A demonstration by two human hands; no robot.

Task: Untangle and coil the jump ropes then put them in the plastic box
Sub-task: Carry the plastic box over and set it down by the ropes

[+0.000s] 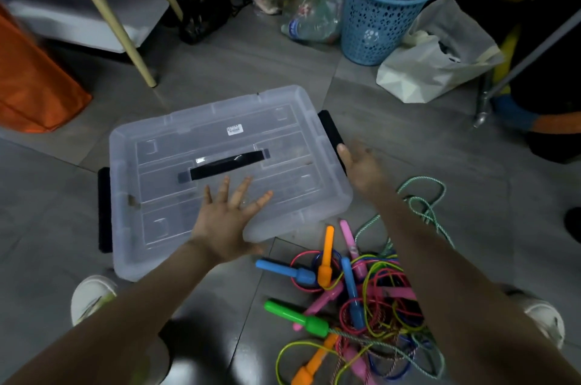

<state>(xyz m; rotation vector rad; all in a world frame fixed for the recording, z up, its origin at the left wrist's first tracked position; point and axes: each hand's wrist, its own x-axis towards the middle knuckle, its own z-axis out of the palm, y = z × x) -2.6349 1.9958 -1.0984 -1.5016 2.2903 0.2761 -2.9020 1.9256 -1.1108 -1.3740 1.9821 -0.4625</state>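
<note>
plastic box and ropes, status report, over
Both open: left hand spread over lid, right hand by right latch. Tangled jump ropes on floor, none coiled. Lid shut on plastic box, blocks loading.

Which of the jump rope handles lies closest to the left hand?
The blue handle lying crosswise, its tip just below the thumb of the left hand; the second blue handle lies farther right, pointing away from the camera.

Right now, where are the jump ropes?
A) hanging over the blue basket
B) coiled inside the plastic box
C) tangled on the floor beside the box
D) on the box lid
C: the jump ropes lie in a tangled heap on the floor beside the plastic box, whose lid is on.
</note>
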